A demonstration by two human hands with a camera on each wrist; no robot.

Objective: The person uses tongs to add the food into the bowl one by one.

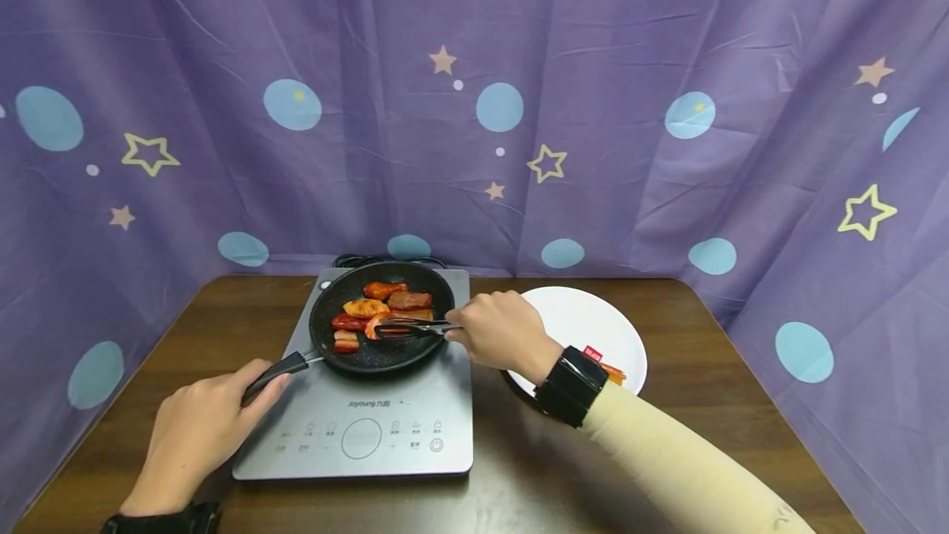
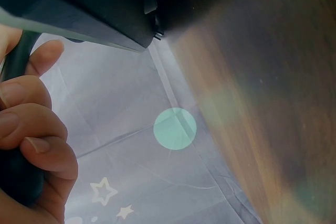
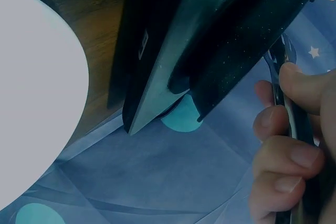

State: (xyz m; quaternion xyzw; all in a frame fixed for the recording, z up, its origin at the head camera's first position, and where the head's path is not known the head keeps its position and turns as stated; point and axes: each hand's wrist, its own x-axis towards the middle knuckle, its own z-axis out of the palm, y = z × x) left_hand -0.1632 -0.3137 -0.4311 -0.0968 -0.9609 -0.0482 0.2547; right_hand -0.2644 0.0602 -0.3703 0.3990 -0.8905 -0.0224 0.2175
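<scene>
My left hand [image 1: 203, 419] grips the black handle [image 1: 285, 369] of a frying pan [image 1: 371, 364], its fingers curled round it in the left wrist view. The pan sits on a silver induction cooker [image 1: 400, 443]. My right hand [image 1: 504, 332] holds a pair of tongs [image 1: 415, 328] over the pan's right side, fingers wrapped along the arms in the right wrist view. The tong tips overlap an orange-and-white shrimp [image 1: 372, 327]. Around it lie a drumstick [image 1: 385, 290], a brown meat slab [image 1: 410, 301], a yellow-orange piece [image 1: 365, 308] and a striped chunk [image 1: 345, 342].
A white plate [image 1: 571, 316] stands right of the cooker, partly under my right wrist. On it show a red label [image 1: 592, 353] and orange strips [image 1: 614, 372]. Black cable [image 1: 352, 260] lies behind the cooker. A purple curtain [image 1: 615, 188] hangs beyond the wooden table [image 1: 689, 402].
</scene>
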